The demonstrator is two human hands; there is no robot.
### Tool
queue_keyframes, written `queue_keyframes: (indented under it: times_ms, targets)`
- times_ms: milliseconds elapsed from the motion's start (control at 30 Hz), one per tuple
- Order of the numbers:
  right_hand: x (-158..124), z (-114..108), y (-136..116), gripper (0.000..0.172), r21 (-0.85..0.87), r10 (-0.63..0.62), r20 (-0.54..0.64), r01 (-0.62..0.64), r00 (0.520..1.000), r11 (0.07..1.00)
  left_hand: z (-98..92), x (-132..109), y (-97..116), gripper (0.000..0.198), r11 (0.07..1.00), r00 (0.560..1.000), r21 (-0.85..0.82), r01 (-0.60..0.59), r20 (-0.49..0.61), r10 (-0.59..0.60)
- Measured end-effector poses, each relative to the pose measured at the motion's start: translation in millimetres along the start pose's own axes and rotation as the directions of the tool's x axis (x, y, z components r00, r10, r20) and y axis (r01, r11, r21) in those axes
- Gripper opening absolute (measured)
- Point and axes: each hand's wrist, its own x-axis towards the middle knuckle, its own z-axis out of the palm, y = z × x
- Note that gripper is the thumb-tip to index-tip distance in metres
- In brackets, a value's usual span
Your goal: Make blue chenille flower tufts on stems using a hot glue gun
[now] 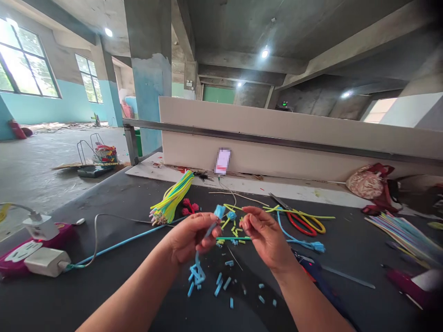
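Cropped forearms [138,286], left hand [194,236] tight on blue flower [219,212], right hand [265,237], hold unclear

The left hand [194,236] pinches a blue fuzzy piece [219,211] above the dark counter [131,299]; the right hand [266,236] hovers beside it, fingertips together; blue cut bits [227,283] lie below; scissors [290,212] rest beyond.

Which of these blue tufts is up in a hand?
The raised tuft, pinched in the left hand. The others, such as the far-right tuft below the scissors, lie on the black table instead.
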Motion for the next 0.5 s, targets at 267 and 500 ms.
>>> queue_keyframes:
  times_ms: [267,500]
  targets:
    - [-15,-39,-75,0.015,-0.331,-0.102,-0.193,0.033,0.976,0.943,-7.4,-3,7,0.013,0.998,0.997,-0.06,-0.028,-0.067,0.024]
    - [-68,-109,-85,0.022,-0.627,-0.035,-0.42,-0.262,0.907,0.734,-5.5,-6,11,0.012,0.997,0.993,-0.046,-0.063,-0.099,0.058]
